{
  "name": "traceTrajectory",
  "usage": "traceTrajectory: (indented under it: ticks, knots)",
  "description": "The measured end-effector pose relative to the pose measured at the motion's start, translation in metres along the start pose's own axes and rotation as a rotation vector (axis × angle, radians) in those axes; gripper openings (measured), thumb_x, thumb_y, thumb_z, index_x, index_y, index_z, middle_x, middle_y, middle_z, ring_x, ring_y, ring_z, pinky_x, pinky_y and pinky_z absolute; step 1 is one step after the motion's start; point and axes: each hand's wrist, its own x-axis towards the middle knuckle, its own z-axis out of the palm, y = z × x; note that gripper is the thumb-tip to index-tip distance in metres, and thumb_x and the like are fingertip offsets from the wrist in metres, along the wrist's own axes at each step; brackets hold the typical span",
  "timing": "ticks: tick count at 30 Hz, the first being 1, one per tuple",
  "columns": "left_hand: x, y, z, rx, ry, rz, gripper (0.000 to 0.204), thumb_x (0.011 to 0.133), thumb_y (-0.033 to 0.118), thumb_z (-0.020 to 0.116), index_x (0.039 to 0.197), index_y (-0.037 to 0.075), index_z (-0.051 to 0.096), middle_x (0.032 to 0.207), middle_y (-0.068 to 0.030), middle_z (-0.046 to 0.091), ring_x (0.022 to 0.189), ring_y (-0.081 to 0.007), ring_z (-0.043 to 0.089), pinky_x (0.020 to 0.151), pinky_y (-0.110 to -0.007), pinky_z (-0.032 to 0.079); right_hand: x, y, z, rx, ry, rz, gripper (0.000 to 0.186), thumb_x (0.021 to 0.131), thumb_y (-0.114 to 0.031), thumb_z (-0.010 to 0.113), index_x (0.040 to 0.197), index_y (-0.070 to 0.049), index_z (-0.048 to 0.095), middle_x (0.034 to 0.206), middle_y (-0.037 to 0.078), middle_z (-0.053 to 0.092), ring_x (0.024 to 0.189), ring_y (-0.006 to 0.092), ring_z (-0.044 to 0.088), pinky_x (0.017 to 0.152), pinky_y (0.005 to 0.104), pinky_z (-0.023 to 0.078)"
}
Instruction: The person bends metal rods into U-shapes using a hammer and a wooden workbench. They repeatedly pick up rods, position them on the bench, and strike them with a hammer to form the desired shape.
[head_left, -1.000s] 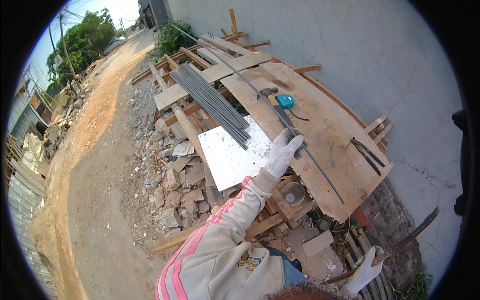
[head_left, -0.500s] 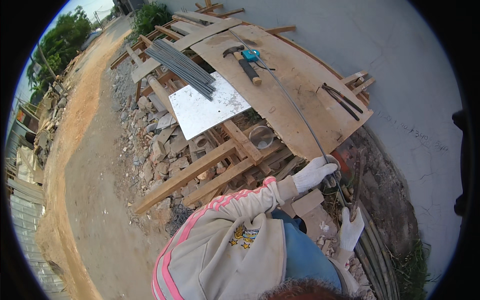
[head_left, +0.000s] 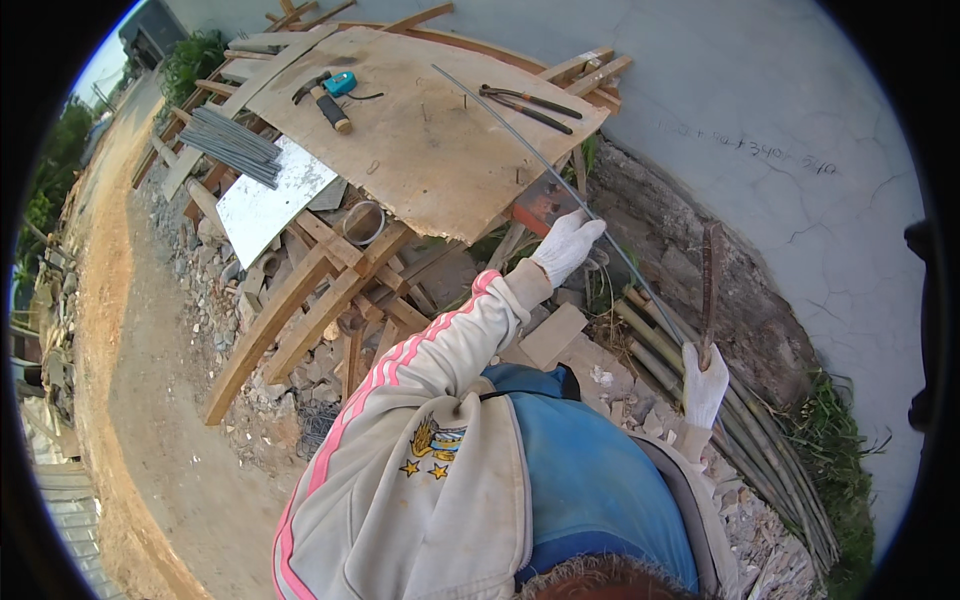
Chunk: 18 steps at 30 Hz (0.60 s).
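Observation:
My left hand (head_left: 568,246), in a white glove, is closed around a long thin steel rod (head_left: 642,278) just off the near edge of a plywood board (head_left: 400,150). The far part of the rod slants over the board, close to long-handled pincers (head_left: 530,107). My right hand (head_left: 706,386), also gloved, grips a rusty bar (head_left: 711,285) that stands up from it. The rod's near end reaches that hand; whether the fingers hold it too, I cannot tell. A hammer (head_left: 330,108) and a teal tape measure (head_left: 340,84) lie on the board, where several nails stick up.
A bundle of cut steel rods (head_left: 232,143) rests on a white panel (head_left: 272,195) left of the board. Timber beams (head_left: 268,325) jut out over rubble. Bamboo poles (head_left: 745,445) lie at right, beside a grey wall (head_left: 760,110). A dirt road (head_left: 150,350) runs along the left.
The view has turned right. The rod has been drawn back toward me and swung right across the board, with my left hand shifting along with it. My right hand keeps the rusty bar.

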Motion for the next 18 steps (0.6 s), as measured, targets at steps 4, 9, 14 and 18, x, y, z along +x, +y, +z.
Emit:
traceTrajectory:
  ticks: [4, 9, 14, 18]
  knots:
    - [0.001, -0.015, 0.014, 0.033, 0.022, -0.022, 0.032, 0.106, 0.028, 0.058, 0.115, -0.002, 0.062, 0.099, -0.0080, 0.070, 0.078, -0.0157, 0.071, 0.062, -0.030, 0.058, 0.019, 0.019, -0.013, -0.034, -0.097, -0.035, 0.036, 0.098, -0.029, 0.074, 0.087, -0.001, 0.053, 0.074, 0.004, 0.030, 0.070, 0.0162, 0.031, 0.061, 0.0332, 0.032]
    - [-0.003, -0.032, 0.022, 0.046, 0.124, 0.016, 0.030, 0.106, 0.029, 0.058, 0.109, -0.001, 0.063, 0.090, -0.0076, 0.071, 0.075, -0.0155, 0.071, 0.062, -0.028, 0.055, 0.026, 0.027, -0.012, -0.019, -0.102, -0.095, 0.043, 0.096, -0.028, 0.075, 0.081, -0.002, 0.044, 0.075, 0.007, 0.027, 0.070, 0.0205, 0.028, 0.060, 0.0342, 0.032]
    - [-0.007, -0.029, 0.011, 0.498, 0.183, 0.050, 0.037, 0.104, 0.037, 0.059, 0.110, 0.002, 0.069, 0.092, -0.0107, 0.076, 0.079, -0.0252, 0.074, 0.069, -0.039, 0.055, 0.025, 0.022, -0.012, -0.010, -0.147, -0.074, 0.040, 0.096, -0.027, 0.075, 0.084, -0.001, 0.047, 0.074, 0.008, 0.029, 0.070, 0.0227, 0.028, 0.061, 0.0347, 0.033]
    - [-0.020, -0.008, 0.003, 0.831, 0.205, 0.096, 0.039, 0.102, 0.043, 0.059, 0.121, 0.010, 0.072, 0.099, -0.0150, 0.080, 0.094, -0.0328, 0.075, 0.084, -0.046, 0.056, 0.026, 0.020, -0.002, -0.034, -0.184, -0.025, 0.041, 0.094, -0.029, 0.077, 0.085, 0.000, 0.049, 0.073, 0.007, 0.031, 0.070, 0.0243, 0.028, 0.061, 0.0346, 0.033]
